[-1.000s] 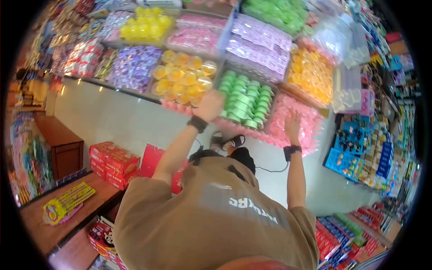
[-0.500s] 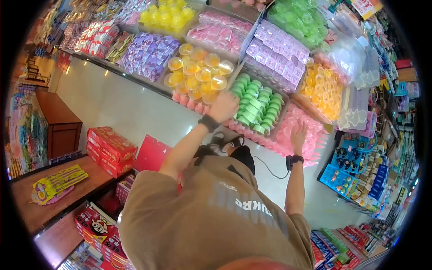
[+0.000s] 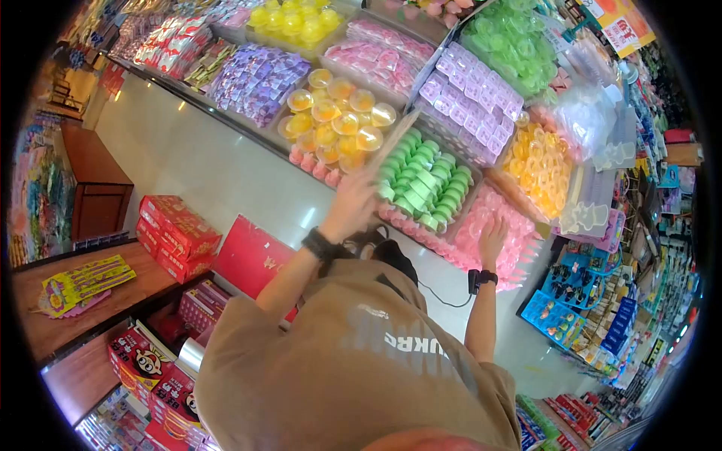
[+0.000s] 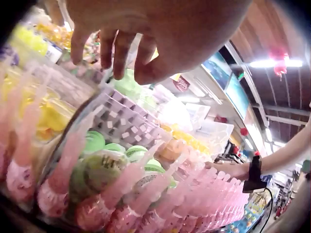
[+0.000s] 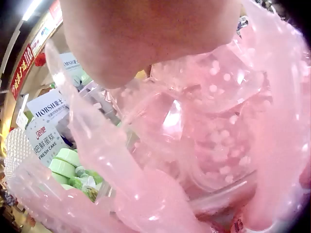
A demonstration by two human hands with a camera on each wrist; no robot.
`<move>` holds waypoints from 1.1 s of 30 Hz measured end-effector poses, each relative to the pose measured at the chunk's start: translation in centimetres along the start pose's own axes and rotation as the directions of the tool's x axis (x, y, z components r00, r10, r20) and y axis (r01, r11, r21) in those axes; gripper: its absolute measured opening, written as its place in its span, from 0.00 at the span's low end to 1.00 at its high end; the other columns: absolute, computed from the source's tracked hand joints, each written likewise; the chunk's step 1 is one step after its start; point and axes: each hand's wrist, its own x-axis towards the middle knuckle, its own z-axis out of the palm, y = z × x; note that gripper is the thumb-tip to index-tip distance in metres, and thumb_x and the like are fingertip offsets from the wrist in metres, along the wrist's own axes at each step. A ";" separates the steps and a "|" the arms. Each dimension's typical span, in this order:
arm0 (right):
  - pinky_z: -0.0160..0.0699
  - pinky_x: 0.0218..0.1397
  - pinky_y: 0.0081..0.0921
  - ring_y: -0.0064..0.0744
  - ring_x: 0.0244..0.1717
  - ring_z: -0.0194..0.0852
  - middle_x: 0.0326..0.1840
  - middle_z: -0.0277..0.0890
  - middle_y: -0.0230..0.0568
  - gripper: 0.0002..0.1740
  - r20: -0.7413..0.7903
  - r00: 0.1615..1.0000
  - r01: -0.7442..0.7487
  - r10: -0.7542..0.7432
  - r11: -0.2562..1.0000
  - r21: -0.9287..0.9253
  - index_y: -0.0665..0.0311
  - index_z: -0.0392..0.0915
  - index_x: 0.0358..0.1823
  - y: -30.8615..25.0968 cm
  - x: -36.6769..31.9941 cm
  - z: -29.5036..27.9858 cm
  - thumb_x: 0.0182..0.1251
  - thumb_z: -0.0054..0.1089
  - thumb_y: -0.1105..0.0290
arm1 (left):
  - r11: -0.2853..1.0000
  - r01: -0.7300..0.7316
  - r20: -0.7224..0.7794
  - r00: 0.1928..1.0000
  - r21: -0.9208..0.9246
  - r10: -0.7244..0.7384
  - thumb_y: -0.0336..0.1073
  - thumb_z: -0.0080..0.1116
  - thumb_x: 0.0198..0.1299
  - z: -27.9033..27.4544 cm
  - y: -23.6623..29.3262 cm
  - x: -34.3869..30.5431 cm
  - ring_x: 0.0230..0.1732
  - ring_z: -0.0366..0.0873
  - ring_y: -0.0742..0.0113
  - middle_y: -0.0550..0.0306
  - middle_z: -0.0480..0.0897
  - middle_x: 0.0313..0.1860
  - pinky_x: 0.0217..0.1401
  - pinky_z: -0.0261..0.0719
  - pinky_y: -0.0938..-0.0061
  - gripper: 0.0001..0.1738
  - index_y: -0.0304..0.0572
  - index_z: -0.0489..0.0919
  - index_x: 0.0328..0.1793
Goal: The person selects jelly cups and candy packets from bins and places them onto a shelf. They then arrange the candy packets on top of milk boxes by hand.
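In the head view the left hand is blurred, at the front edge between the bin of orange-yellow cups and the green round packs. Its fingers hang apart and hold nothing in the left wrist view, where the hand is above pink pointed packs lining the bin edge. The right hand rests with extended fingers on a heap of pink translucent packs. From the right wrist, part of the hand shows over those packs; its fingertips are hidden.
Behind are bins of purple packs, pink sachets and orange packs. A clear bag lies at the right. Red boxes and a wooden counter stand left. A cable hangs by the right wrist.
The left hand has drawn back from the edge of the green packs, toward the body and left. The right hand stays on the pink packs. The head view has shifted somewhat.
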 end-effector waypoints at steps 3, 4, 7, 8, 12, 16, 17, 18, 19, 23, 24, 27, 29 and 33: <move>0.50 0.82 0.59 0.66 0.81 0.49 0.79 0.59 0.60 0.28 0.012 1.000 -0.004 0.004 0.999 0.052 0.52 0.64 0.78 -0.7 0.0 -0.7 0.79 0.49 0.58 | 0.980 0.195 0.036 0.980 0.022 -0.196 0.25 0.62 0.60 -1.8 -1.0 -4.4 0.66 0.73 0.46 0.50 0.79 0.62 0.69 0.73 0.53 0.15 0.40 0.81 0.54; 0.51 0.82 0.59 0.67 0.81 0.50 0.79 0.59 0.60 0.29 0.026 1.000 -0.008 0.006 0.999 0.053 0.53 0.65 0.78 -0.3 0.0 -0.7 0.78 0.51 0.58 | 0.963 0.264 0.058 0.962 0.058 -0.267 0.24 0.62 0.60 -2.3 -1.0 -5.5 0.66 0.74 0.45 0.50 0.79 0.61 0.68 0.74 0.53 0.15 0.40 0.81 0.54; 0.51 0.82 0.60 0.67 0.80 0.50 0.78 0.61 0.61 0.30 0.057 0.998 0.004 -0.007 0.998 0.067 0.55 0.65 0.77 0.4 0.4 -0.5 0.76 0.55 0.60 | 0.938 0.327 0.066 0.940 0.113 -0.335 0.25 0.62 0.60 -4.1 -0.6 -7.2 0.64 0.75 0.45 0.49 0.80 0.58 0.67 0.75 0.56 0.15 0.39 0.81 0.54; 0.51 0.82 0.60 0.67 0.80 0.51 0.77 0.62 0.61 0.30 0.063 0.998 0.018 -0.023 0.997 0.072 0.56 0.66 0.76 0.5 0.4 -0.6 0.76 0.55 0.60 | 0.937 0.322 0.079 0.939 0.138 -0.335 0.25 0.62 0.60 -4.5 -0.2 -7.1 0.63 0.75 0.45 0.49 0.80 0.58 0.67 0.75 0.56 0.15 0.39 0.81 0.54; 0.52 0.81 0.60 0.66 0.79 0.54 0.77 0.63 0.61 0.27 0.012 0.994 0.108 -0.109 0.990 0.087 0.60 0.71 0.72 -0.4 0.5 -1.3 0.75 0.58 0.64 | 0.926 0.316 0.123 0.931 0.207 -0.345 0.25 0.62 0.61 -6.6 1.3 -6.3 0.62 0.76 0.45 0.49 0.80 0.56 0.65 0.76 0.57 0.15 0.40 0.82 0.54; 0.63 0.76 0.52 0.58 0.73 0.65 0.71 0.71 0.59 0.19 -0.223 0.974 -0.021 0.050 0.991 0.134 0.64 0.77 0.65 -6.9 1.3 -5.9 0.74 0.57 0.72 | 0.938 0.265 0.208 0.927 0.225 -0.312 0.26 0.62 0.61 -8.1 2.6 -3.7 0.61 0.77 0.46 0.48 0.81 0.56 0.65 0.76 0.57 0.15 0.40 0.82 0.55; 0.66 0.74 0.48 0.54 0.70 0.69 0.67 0.74 0.58 0.18 -0.204 0.970 -0.061 0.136 0.939 0.337 0.64 0.78 0.63 -8.9 1.4 -7.1 0.74 0.56 0.73 | 0.941 0.263 0.242 0.919 0.215 -0.312 0.27 0.63 0.62 -8.6 2.6 -2.4 0.62 0.77 0.46 0.48 0.81 0.57 0.65 0.76 0.57 0.16 0.40 0.82 0.56; 0.69 0.71 0.44 0.50 0.67 0.72 0.63 0.77 0.56 0.17 -0.172 0.962 -0.095 0.214 0.848 0.522 0.65 0.79 0.62 -10.5 1.5 -8.2 0.75 0.55 0.74 | 0.945 0.260 0.273 0.911 0.200 -0.309 0.27 0.63 0.62 -8.9 2.5 -0.8 0.62 0.77 0.46 0.48 0.81 0.58 0.65 0.76 0.57 0.16 0.40 0.82 0.57; 0.72 0.69 0.40 0.46 0.64 0.76 0.60 0.80 0.54 0.16 -0.129 0.950 -0.122 0.283 0.722 0.681 0.65 0.80 0.60 -12.3 1.6 -9.1 0.75 0.54 0.75 | 0.949 0.257 0.304 0.903 0.181 -0.303 0.28 0.63 0.63 -9.2 2.1 0.9 0.63 0.77 0.46 0.48 0.81 0.58 0.65 0.76 0.58 0.16 0.40 0.82 0.57; 0.78 0.57 0.30 0.37 0.51 0.81 0.49 0.83 0.47 0.11 -0.058 0.991 -0.044 0.117 0.714 0.698 0.68 0.81 0.54 -21.3 1.4 -11.9 0.74 0.54 0.78 | 0.971 0.217 0.250 0.939 0.102 -0.236 0.31 0.62 0.66 -7.6 -5.3 10.9 0.56 0.83 0.47 0.46 0.86 0.52 0.60 0.79 0.60 0.15 0.39 0.83 0.57; 0.78 0.55 0.30 0.37 0.50 0.82 0.48 0.83 0.46 0.11 -0.023 0.996 -0.045 0.085 0.719 0.693 0.68 0.81 0.52 -23.4 1.5 -12.5 0.74 0.54 0.78 | 0.987 0.153 0.208 0.965 0.046 -0.159 0.31 0.61 0.66 -6.6 -7.3 13.3 0.54 0.84 0.47 0.45 0.86 0.51 0.58 0.80 0.60 0.14 0.38 0.83 0.57; 0.78 0.49 0.29 0.37 0.45 0.81 0.45 0.82 0.45 0.10 0.019 0.999 -0.043 0.041 0.744 0.667 0.68 0.82 0.51 -27.8 0.9 -11.4 0.73 0.56 0.78 | 0.972 0.233 0.337 0.918 -0.027 -0.211 0.40 0.59 0.63 -3.0 -14.1 21.4 0.51 0.83 0.41 0.39 0.85 0.51 0.52 0.81 0.51 0.21 0.40 0.82 0.60; 0.78 0.47 0.29 0.38 0.43 0.81 0.45 0.82 0.45 0.09 0.039 0.997 -0.072 0.062 0.765 0.640 0.68 0.82 0.50 -30.6 0.5 -10.4 0.72 0.56 0.78 | 0.997 0.073 0.321 0.944 0.024 -0.077 0.41 0.60 0.62 -0.2 -17.4 26.3 0.52 0.83 0.41 0.39 0.86 0.50 0.53 0.80 0.52 0.20 0.39 0.83 0.57; 0.78 0.50 0.33 0.43 0.45 0.82 0.44 0.84 0.46 0.09 0.039 0.985 -0.155 0.165 0.781 0.605 0.67 0.83 0.49 -36.6 -0.1 -8.5 0.70 0.60 0.78 | 0.927 -0.108 0.216 0.976 0.359 0.030 0.48 0.64 0.59 5.7 -22.3 30.6 0.54 0.81 0.42 0.40 0.86 0.49 0.59 0.74 0.51 0.23 0.42 0.83 0.55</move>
